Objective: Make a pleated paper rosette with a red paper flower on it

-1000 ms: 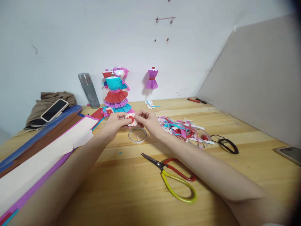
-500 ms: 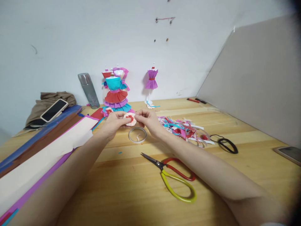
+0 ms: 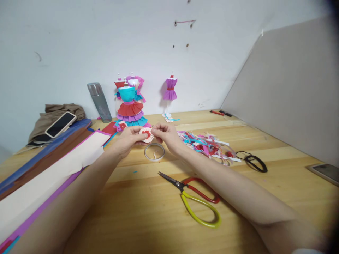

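A pleated cream paper rosette [image 3: 147, 138] with a red centre is held up between both hands. My left hand [image 3: 128, 140] pinches its left side, and my right hand [image 3: 167, 137] pinches its right edge. Just below them on the table lies a roll of clear tape [image 3: 146, 155] with a small curl of paper inside its ring. Scissors [image 3: 180, 185] with one red and one yellow handle lie nearer, their blades slightly apart. To the right of my right hand is a heap of coloured paper strips [image 3: 202, 144].
Behind are paper dresses on stands [image 3: 130, 102], a purple dress [image 3: 170, 89] and a bottle [image 3: 100, 102]. Paper sheets [image 3: 55, 169] and a phone [image 3: 61, 124] on brown cloth [image 3: 50, 114] lie left. A black cord [image 3: 256, 163] and another phone [image 3: 324, 173] lie right.
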`<action>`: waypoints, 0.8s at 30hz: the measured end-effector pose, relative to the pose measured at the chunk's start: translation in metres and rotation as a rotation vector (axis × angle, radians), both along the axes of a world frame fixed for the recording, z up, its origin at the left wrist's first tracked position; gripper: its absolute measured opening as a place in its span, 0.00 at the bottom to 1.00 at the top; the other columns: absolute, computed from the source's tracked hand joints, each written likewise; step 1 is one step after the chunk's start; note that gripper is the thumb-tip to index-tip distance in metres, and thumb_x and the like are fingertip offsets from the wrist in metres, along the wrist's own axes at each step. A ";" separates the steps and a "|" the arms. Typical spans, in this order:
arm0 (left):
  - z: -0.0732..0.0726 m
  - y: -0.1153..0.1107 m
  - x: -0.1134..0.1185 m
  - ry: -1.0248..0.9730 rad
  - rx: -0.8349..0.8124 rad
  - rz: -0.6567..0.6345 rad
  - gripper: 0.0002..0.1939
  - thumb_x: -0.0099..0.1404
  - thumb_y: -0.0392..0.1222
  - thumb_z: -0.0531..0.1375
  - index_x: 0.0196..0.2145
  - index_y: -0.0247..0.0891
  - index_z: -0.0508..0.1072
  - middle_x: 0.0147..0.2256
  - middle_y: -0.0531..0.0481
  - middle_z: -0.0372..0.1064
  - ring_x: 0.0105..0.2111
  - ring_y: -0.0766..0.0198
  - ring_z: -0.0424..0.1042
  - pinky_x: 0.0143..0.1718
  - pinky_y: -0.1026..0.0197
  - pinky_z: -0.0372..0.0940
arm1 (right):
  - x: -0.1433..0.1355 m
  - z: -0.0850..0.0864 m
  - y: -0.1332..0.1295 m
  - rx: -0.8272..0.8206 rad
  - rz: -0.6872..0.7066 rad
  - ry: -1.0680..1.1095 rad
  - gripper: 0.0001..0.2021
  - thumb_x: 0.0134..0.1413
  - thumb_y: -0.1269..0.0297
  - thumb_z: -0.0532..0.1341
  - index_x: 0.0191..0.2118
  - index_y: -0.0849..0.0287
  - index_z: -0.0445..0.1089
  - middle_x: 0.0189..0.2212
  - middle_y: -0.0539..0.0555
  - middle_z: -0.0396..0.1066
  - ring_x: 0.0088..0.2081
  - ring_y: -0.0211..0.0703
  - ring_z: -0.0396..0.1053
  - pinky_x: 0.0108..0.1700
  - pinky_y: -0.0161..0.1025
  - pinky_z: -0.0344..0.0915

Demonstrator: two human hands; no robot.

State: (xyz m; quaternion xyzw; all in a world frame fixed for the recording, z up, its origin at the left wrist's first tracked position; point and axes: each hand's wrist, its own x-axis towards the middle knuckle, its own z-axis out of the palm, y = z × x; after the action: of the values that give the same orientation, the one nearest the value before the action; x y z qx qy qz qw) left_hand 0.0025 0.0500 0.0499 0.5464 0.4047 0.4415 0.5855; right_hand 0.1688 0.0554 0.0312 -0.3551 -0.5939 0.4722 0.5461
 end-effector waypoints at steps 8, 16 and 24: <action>0.005 -0.004 0.003 0.130 0.078 0.020 0.21 0.42 0.40 0.73 0.35 0.33 0.75 0.29 0.49 0.75 0.30 0.64 0.73 0.34 0.63 0.65 | 0.001 0.000 0.003 0.013 -0.007 -0.095 0.11 0.41 0.56 0.64 0.23 0.58 0.64 0.16 0.44 0.59 0.20 0.32 0.53 0.23 0.34 0.48; 0.003 -0.003 0.003 0.163 0.110 0.034 0.19 0.44 0.41 0.71 0.32 0.34 0.70 0.27 0.52 0.73 0.27 0.66 0.71 0.32 0.64 0.62 | 0.002 -0.001 0.003 0.045 0.027 -0.044 0.14 0.47 0.54 0.61 0.23 0.59 0.63 0.16 0.44 0.59 0.20 0.32 0.54 0.24 0.34 0.51; -0.003 0.002 0.003 0.236 0.148 0.058 0.18 0.47 0.43 0.69 0.35 0.34 0.71 0.28 0.50 0.75 0.28 0.63 0.74 0.33 0.62 0.65 | -0.001 -0.004 0.006 -0.009 0.042 -0.071 0.13 0.39 0.56 0.66 0.26 0.60 0.67 0.20 0.47 0.66 0.22 0.34 0.61 0.26 0.33 0.55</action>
State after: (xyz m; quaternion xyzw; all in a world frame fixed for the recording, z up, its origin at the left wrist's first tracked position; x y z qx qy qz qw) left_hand 0.0051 0.0518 0.0464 0.6240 0.4527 0.4198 0.4790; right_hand 0.1674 0.0612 0.0273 -0.3617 -0.6180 0.4734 0.5130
